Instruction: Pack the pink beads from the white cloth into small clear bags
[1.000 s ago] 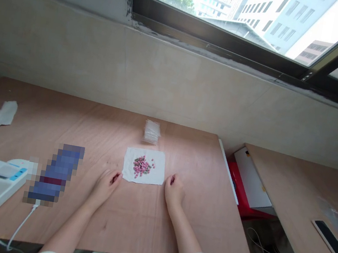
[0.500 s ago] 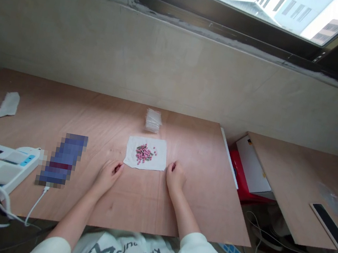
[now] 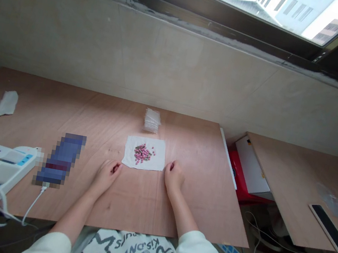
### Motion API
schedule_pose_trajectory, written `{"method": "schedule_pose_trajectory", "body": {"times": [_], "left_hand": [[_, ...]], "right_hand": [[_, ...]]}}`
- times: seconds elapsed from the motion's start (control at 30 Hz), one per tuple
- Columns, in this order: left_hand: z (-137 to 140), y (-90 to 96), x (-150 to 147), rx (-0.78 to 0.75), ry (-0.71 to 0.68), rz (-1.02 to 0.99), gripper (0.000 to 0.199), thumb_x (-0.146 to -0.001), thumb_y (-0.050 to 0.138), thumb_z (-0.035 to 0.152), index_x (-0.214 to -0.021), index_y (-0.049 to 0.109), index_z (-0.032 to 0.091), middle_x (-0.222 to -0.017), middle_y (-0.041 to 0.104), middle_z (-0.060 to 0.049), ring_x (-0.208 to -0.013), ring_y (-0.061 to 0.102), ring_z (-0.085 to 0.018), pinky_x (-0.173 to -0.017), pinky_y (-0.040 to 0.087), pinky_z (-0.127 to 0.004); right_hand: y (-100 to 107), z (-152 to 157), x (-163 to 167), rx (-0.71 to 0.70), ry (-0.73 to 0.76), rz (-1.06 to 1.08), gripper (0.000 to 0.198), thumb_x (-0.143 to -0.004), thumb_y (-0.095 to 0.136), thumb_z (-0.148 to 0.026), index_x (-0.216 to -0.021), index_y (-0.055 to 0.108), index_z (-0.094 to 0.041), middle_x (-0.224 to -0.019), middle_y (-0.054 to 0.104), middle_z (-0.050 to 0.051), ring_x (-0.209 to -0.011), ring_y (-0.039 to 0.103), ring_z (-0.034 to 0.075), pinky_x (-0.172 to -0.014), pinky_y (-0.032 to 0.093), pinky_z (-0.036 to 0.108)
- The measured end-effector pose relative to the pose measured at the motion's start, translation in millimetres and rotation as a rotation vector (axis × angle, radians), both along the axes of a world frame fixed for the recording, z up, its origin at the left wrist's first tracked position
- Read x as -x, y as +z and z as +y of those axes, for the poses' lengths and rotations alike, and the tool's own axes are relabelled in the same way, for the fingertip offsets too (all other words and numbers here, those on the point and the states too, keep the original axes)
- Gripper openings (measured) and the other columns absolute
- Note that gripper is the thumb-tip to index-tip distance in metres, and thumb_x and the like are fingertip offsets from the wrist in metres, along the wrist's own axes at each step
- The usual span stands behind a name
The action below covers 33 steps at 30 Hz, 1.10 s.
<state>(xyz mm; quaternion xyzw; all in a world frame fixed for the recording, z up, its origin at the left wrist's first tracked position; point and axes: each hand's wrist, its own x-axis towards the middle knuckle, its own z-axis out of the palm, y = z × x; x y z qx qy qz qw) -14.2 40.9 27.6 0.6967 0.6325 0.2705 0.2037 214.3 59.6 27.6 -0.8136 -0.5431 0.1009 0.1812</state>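
Note:
A white sheet [image 3: 158,164] of paper or cloth lies flat on the wooden table in front of me. Heaped on it are small pink beads [image 3: 143,153], with some darker pieces among them and a few loose ones to the right. Near the sheet's lower left corner rests my left hand [image 3: 107,177], its fingers curled into a loose fist. My right hand [image 3: 174,177] is curled the same way beside the sheet's right edge. I see nothing held in either fist. Just beyond the sheet sits a stack of small clear plastic bags [image 3: 152,121].
A pixelated phone-like object [image 3: 61,160] with a white cable lies to the left. A power strip [image 3: 12,179] with plugs and cables stands at the left front. A scrap of white paper [image 3: 7,103] is farther back. On the right-hand table lies another phone [image 3: 332,230].
Both hands keep their places and curled shape. The whole view has shifted very slightly; nothing on the table has visibly moved.

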Motion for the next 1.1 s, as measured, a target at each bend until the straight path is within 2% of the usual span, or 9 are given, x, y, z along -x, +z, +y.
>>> {"method": "schedule_pose_trajectory", "body": {"times": [1.1], "left_hand": [[1.7, -2.0, -0.1, 0.002, 0.001, 0.023, 0.020, -0.076, 0.038, 0.031, -0.066, 0.050, 0.019, -0.056, 0.048, 0.000, -0.061, 0.044, -0.016, -0.056, 0.035, -0.025]], "right_hand": [[0.9, -1.3, -0.6, 0.004, 0.008, 0.033, 0.024, -0.078, 0.031, -0.027, -0.066, 0.049, -0.017, -0.057, 0.048, -0.001, -0.046, 0.029, 0.008, -0.046, 0.012, 0.023]]}}
